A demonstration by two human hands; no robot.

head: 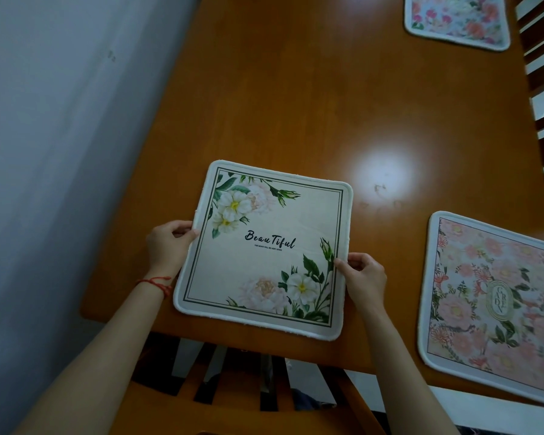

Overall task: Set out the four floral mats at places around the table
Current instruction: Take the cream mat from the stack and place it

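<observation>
Fingers of the left hand (167, 243) and right hand (363, 274) pinch opposite edges of the cream mat (264, 249), which lies at the near edge of the surface (296, 105). Its near border seems to overhang, so it could slip off when released.

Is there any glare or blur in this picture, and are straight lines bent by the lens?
Head view: a round white glare spot sits on the wooden table beyond the "Beautiful" mat, whose print reads sharply; the pink floral mat looks softly blurred toward the right edge; table edges curve from wide-angle distortion; corners fall dark.
</observation>
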